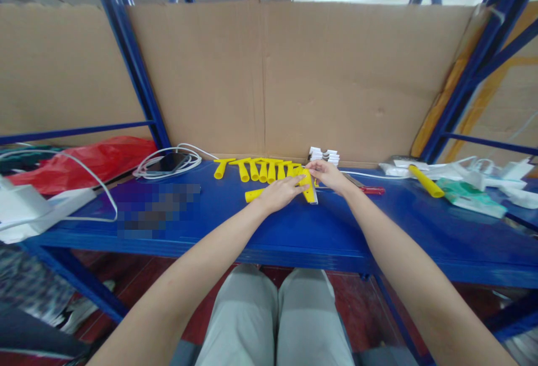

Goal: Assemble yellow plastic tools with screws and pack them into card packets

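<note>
A yellow T-shaped plastic scraper (254,195) lies on the blue tabletop with its round handle pointing left. My left hand (281,192) is closed over it where the handle meets the wide head (310,193). A pale, narrow strip (314,192) runs along the right edge of that head. At the head's far end, my right hand (330,175) has its fingers pinched together; part of the grip is hidden. Just behind my hands, several similar yellow scrapers (263,171) stand in a row. White pieces (324,156) are stacked behind my right hand.
A red-handled tool (372,190) lies right of my right wrist. Farther right are another yellow handle (426,181) and a green packet (474,198). Coiled white cable (185,167), a red bag (90,161) and a white power strip (54,212) sit left. Cardboard (269,80) walls the back.
</note>
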The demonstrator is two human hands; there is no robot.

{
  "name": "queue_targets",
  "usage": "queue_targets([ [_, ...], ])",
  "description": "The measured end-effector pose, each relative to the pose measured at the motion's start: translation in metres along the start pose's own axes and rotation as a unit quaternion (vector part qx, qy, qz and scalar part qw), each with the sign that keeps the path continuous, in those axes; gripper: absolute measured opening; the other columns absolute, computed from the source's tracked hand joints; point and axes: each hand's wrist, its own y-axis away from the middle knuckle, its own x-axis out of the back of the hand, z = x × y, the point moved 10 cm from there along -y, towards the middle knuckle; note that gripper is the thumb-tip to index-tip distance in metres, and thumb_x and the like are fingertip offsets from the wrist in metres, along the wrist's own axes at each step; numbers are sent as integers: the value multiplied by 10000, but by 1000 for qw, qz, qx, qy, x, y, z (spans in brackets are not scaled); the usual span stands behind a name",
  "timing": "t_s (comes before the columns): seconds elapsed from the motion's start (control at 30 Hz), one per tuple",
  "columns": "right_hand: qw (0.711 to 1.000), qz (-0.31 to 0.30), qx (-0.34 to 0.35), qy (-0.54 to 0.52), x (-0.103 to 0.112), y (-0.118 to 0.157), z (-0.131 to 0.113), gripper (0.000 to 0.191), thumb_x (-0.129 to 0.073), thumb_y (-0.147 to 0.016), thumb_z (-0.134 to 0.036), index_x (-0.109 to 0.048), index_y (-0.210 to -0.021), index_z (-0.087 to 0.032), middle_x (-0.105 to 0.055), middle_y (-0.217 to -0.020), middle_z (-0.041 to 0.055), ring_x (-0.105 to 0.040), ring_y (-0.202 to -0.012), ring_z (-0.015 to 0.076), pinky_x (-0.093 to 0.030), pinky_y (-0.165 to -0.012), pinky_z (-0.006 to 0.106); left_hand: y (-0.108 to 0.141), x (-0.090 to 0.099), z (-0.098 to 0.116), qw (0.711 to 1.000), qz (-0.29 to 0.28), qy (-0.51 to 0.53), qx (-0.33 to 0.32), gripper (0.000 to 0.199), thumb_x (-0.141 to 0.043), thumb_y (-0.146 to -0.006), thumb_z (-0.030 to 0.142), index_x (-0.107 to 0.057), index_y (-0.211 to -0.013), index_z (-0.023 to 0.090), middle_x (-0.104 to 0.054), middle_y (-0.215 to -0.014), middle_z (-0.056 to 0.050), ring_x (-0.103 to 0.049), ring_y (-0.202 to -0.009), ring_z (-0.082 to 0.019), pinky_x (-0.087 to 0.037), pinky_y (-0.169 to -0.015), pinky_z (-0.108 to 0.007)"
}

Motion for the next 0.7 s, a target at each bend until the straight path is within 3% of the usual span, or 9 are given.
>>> queue_targets([
  [0.23,1000,-12,-5,-13,-2,1,-1,129,-579,-743,-129,-647,-844,-170,-599,-692,-22,-498,-549,75,-434,-515,193,1,0,7,995,-7,-95,-30,419,-433,-919,96,-595,-1275,245,-504,-1418,-93,-534,-1250,-223,-484,-981,-361],
  [0.7,999,-5,-32,-37,0,0,10,94,-638,-732,-153,-660,-822,-167,-573,-615,-43,-466,-486,57,-409,-492,189,2,1,6,996,35,-62,-59,377,-444,-916,124,-631,-1221,242,-565,-1363,-76,-583,-1187,-203,-499,-961,-355],
])
